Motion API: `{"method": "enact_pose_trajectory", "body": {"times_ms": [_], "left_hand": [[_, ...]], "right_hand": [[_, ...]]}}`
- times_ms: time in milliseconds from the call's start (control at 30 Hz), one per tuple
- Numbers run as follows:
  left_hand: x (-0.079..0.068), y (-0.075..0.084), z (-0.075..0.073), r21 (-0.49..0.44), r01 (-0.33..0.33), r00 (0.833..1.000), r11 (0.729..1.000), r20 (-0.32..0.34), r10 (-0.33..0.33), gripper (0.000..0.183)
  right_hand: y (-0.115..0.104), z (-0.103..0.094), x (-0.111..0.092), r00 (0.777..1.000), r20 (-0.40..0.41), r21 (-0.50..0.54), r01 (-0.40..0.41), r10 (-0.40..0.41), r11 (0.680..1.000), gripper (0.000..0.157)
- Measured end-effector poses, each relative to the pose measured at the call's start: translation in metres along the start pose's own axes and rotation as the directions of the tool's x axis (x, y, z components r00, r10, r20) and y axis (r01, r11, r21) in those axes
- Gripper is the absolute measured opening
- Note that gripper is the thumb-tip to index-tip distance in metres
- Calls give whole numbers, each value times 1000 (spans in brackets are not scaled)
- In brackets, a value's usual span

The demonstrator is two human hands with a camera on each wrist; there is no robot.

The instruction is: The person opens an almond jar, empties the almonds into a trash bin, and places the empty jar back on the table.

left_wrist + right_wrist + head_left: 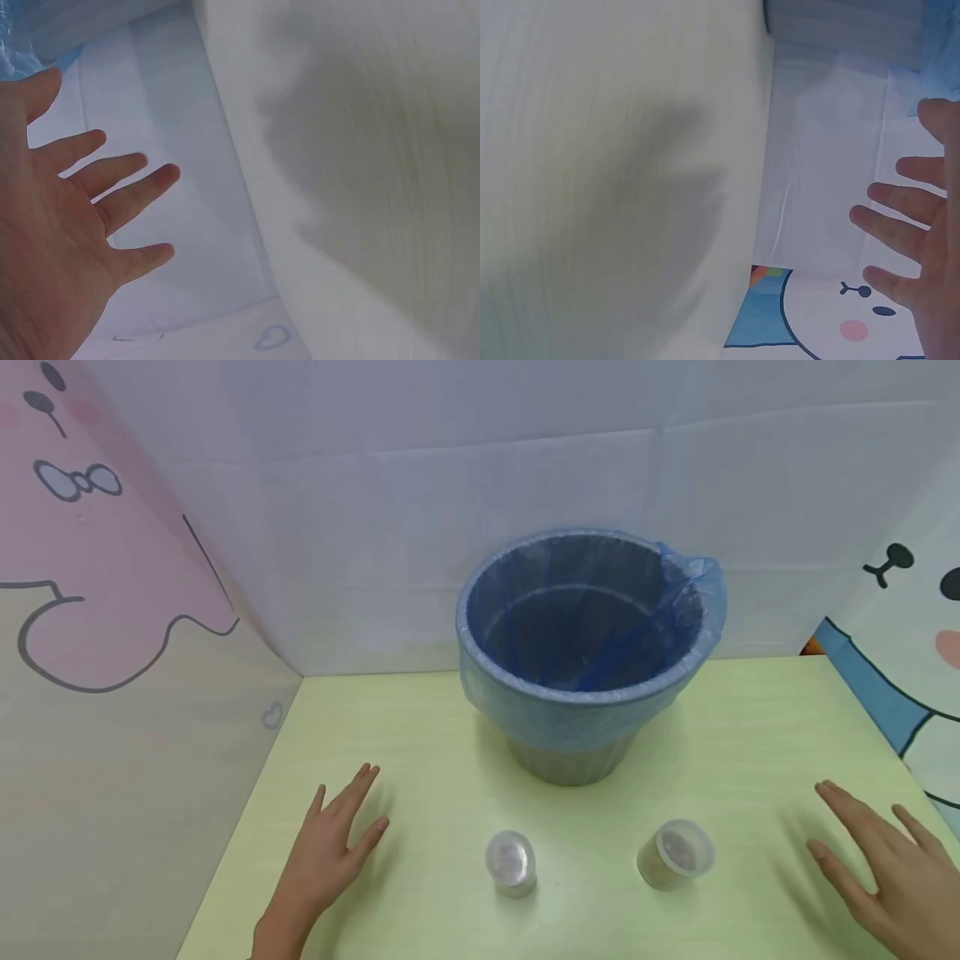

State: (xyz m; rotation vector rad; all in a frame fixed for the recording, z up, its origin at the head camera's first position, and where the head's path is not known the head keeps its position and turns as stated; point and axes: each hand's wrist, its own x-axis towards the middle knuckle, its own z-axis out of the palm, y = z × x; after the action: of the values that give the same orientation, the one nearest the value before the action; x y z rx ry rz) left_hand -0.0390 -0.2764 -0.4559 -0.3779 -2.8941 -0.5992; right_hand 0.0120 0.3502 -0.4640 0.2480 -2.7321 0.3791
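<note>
My left hand (324,853) hovers over the left part of the table with its fingers spread, holding nothing. Over at the right side my right hand (892,877) is likewise spread and holds nothing. Between them stand two small plastic cups. The left cup (512,863) has a shiny, pale top. The right cup (675,855) is translucent, leans slightly in view, and has something brownish in it that I cannot make out. Behind the cups is a grey bin (573,764) with a blue plastic bag (555,718) folded over its rim. Neither hand touches the cups or the bin.
The pale yellow-green table (390,718) bears the bin and cups. A white cloth (375,543) hangs along its back edge. Cartoon-printed sheets flank it, with a pink animal (142,527) at left and a white one with a blue part (877,677) at right.
</note>
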Motion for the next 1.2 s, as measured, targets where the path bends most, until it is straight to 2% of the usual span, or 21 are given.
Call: {"method": "enact_pose_trajectory", "body": {"times_ms": [133,233,367,500,633,733,833,933,1033,1200], "left_hand": [[-5,8,4,-100,8,1000,995,3,-7,68],[-10,15,6,-180,32,999,983,31,-27,66],[-15,25,10,-285,68,995,956,91,-44,68],[-17,35,14,-390,19,989,920,141,39,72],[-19,43,20,-479,-49,973,876,173,150,78],[-21,51,26,-533,-52,960,845,206,190,84],[-21,60,32,-566,-35,949,824,239,204,87],[-20,66,37,-586,0,937,810,283,204,89],[-18,72,40,-594,29,925,804,321,204,90],[-13,81,46,-609,-12,924,793,296,242,91]], "right_hand": [[-9,-4,2,996,-80,19,28,-26,999,57],[-11,-8,7,983,-152,64,110,-99,992,53],[-15,-13,12,966,-196,147,199,-169,969,55],[-27,-18,17,958,-213,209,234,-190,949,65],[-47,-20,20,951,-230,209,253,-204,945,76],[-64,-21,21,948,-239,201,260,-210,944,75],[-79,-22,26,933,-269,234,303,-238,924,70],[-94,-22,34,899,-332,272,380,-285,884,65],[-111,-24,43,877,-360,295,431,-319,853,62],[-134,-25,55,854,-378,345,487,-357,802,58]]}}
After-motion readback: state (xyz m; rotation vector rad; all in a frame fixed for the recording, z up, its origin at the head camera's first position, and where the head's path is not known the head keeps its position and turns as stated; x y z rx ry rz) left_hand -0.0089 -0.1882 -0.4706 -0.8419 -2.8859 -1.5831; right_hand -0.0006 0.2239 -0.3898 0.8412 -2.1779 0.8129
